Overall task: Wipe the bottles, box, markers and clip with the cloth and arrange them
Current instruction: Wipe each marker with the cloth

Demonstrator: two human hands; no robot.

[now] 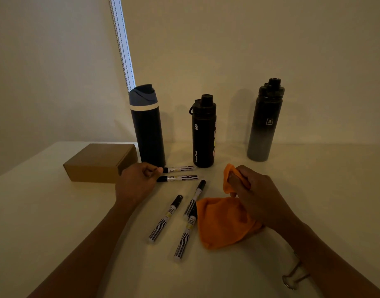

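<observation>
Three bottles stand at the back: a navy one with a blue lid (147, 125), a black one (203, 132) and a black-to-grey one (265, 121). A brown cardboard box (100, 162) lies at the left. Two markers lie side by side by the navy bottle; my left hand (137, 181) pinches the dark end of the upper one (179, 169), above the lower one (178, 178). Three more markers (165, 218) lie loose in front. My right hand (252, 188) grips the orange cloth (223, 222), which hangs onto the table. A clip (293, 274) lies under my right forearm.
Everything rests on a white table (55, 222) against a pale wall, in dim light. A window blind edge with a bead chain (122, 44) hangs behind the navy bottle. The table's left edge runs diagonally past the box.
</observation>
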